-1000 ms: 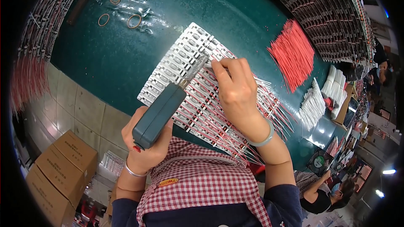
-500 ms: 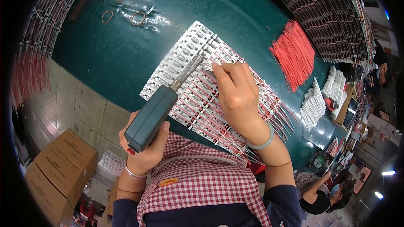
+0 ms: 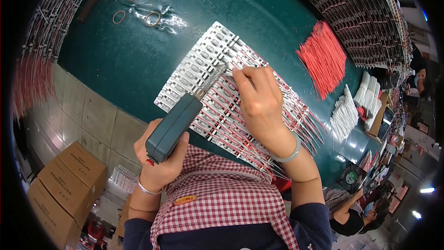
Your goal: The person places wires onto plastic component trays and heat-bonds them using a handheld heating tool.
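My left hand point(image 3: 162, 155) is wrapped round the grip of a dark green soldering gun point(image 3: 173, 127). Its silvery barrel points up and right, with the tip over a slab of white plastic holders point(image 3: 194, 67) set in close rows. Close beside that tip, my right hand point(image 3: 260, 99) is closed, thumb and forefinger pinching thin white wires point(image 3: 229, 71); how many is hidden. Red and white wires point(image 3: 296, 111) lie across the holders under my right hand and trail off their right side.
A pile of red wires point(image 3: 323, 60) and bundles of white wires point(image 3: 344, 115) lie to the right on the green table point(image 3: 125, 60). Rubber bands point(image 3: 152, 19) sit at the back left. Wired strips stack at both sides. Cartons point(image 3: 69, 180) stand lower left; a co-worker point(image 3: 360, 213) sits lower right.
The soldering gun and my left hand have shifted a little to the right, with the barrel closer to my right fingertips. My right hand has barely moved.
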The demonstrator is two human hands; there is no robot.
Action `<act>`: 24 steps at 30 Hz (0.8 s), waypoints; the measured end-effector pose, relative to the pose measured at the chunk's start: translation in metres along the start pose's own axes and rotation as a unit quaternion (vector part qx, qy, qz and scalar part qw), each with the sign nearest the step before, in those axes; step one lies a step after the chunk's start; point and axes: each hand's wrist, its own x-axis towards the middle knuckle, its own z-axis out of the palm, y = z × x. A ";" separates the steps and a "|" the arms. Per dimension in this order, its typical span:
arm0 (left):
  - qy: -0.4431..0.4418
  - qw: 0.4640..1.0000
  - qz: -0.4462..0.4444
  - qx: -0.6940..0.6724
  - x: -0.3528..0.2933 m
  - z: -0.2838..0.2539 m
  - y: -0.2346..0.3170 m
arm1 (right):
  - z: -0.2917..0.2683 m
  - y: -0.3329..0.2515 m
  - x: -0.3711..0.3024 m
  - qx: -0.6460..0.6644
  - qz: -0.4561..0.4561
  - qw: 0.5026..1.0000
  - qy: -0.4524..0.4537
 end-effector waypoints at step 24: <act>0.000 1.000 0.005 0.029 -0.004 -0.005 0.005 | 0.003 0.000 -0.001 -0.009 0.000 1.000 0.015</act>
